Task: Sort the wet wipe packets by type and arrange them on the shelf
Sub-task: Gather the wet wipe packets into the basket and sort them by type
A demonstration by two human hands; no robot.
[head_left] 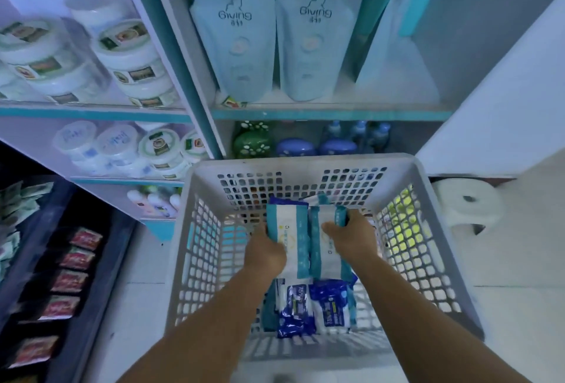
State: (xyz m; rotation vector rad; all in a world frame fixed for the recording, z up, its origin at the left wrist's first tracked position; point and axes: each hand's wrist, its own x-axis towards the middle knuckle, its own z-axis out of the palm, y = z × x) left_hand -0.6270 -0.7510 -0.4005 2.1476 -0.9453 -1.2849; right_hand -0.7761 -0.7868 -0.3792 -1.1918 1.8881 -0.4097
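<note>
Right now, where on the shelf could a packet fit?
There is bare room on the upper shelf board, right of the two pale blue Giving pouches. The lower shelf with the green jar and blue bottles is crowded.

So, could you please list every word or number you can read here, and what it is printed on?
"Giving": left pouch on the shelf.
"Giving": right pouch beside it.
"75%": dark blue packet in the basket.
Too blurred to read: print on the teal packet in the left hand, the tub labels, the red sachets.

I read "Giving" on two pale refill pouches (235,31) at upper centre, "75%" on dark-blue wipe packets (298,300) at lower centre.
</note>
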